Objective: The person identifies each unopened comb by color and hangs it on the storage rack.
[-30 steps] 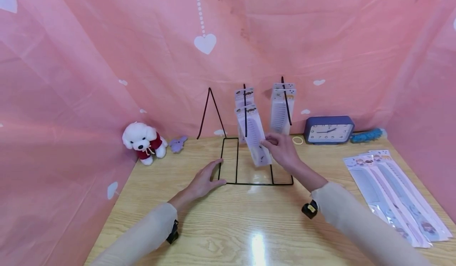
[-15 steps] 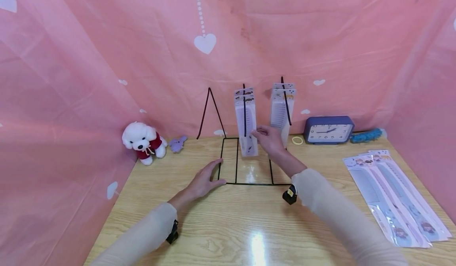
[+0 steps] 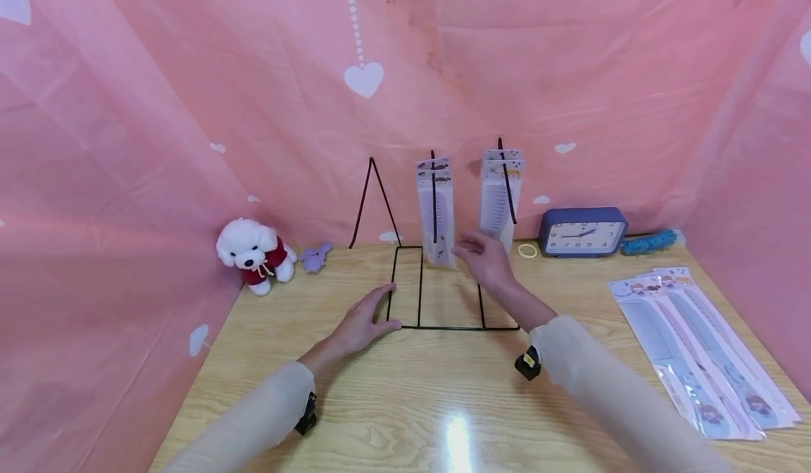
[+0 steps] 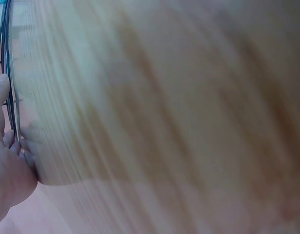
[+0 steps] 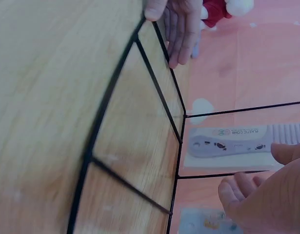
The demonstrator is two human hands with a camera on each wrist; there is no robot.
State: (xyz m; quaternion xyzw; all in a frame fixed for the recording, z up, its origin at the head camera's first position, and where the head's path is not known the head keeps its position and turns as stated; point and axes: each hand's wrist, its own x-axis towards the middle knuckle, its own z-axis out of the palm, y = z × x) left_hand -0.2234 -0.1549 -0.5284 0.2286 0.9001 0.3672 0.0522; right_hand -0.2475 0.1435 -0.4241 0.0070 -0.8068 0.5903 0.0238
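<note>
At the left side of the rack (image 3: pixel 420 286), head view: left hand (image 3: pixel 361 322) low, reaching forward over the table (image 3: pixel 374 417), thumb and fingers spread wide along the outer bar, touching it but not gripping. Right hand (image 3: pixel 486 262) reaches in from the right, wrist raised, fingers loosely bent and seemingly holding nothing, just beside the front comb (image 3: pixel 444 230). That comb hangs near upright on the middle hook (image 3: pixel 434 205), close before another. One second ago it was tilted, nearer the front, its side pinched by the right hand; half a second ago fingers were at its edge. Now it sits farther back and the hand is slightly to the right. Left hand unchanged. Left wrist view: left hand cut off by the frame edge, beside the black bars; grip cannot be told from here. Right wrist view: right thumb and fingers stand apart, thumb overlapping the comb's picture; contact hard to judge. Far off, left hand's fingers lie straight along the rack.
</note>
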